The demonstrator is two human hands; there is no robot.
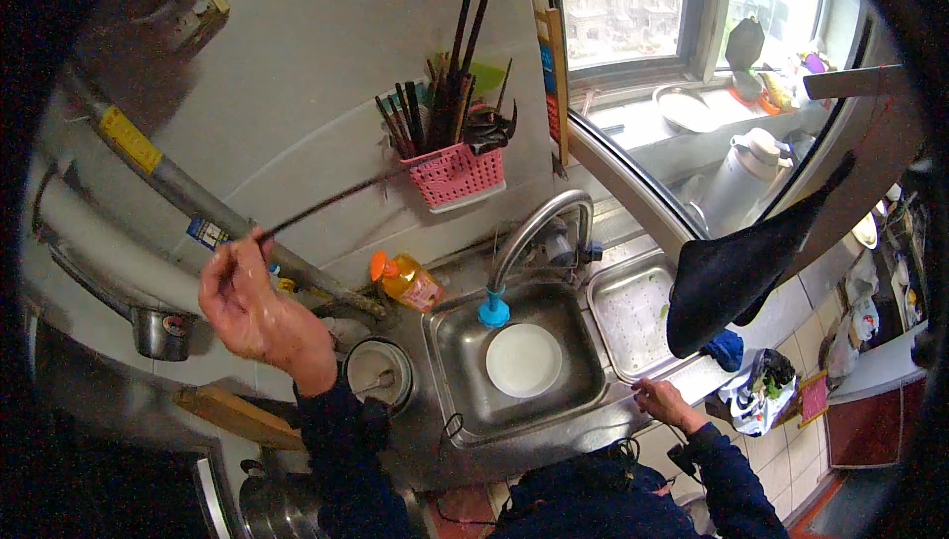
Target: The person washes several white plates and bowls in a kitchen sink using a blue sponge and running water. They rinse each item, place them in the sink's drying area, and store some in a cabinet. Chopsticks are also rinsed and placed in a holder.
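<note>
My left hand [256, 309], raised at the left in front of the tiled wall, pinches one end of a dark chopstick [334, 204]. The stick's far end reaches toward a pink perforated basket [463, 175] on the wall, which holds several chopsticks and other utensils. My right hand [665, 403] is low at the front counter edge, fingers loosely curled and nothing visible in them. Between the hands lies a stainless steel sink [474, 409] with a white plate [523, 361] in it. A curved faucet [519, 242] with a blue nozzle [492, 309] stands over the sink.
Left of the sink are stacked bowls [378, 368] with a spoon inside and an orange-capped soap bottle [408, 283]. A shallow steel drain basin [630, 316] adjoins on the right. Black cloth [730, 279] hangs over it. A plastic bag [756, 394] holds greens.
</note>
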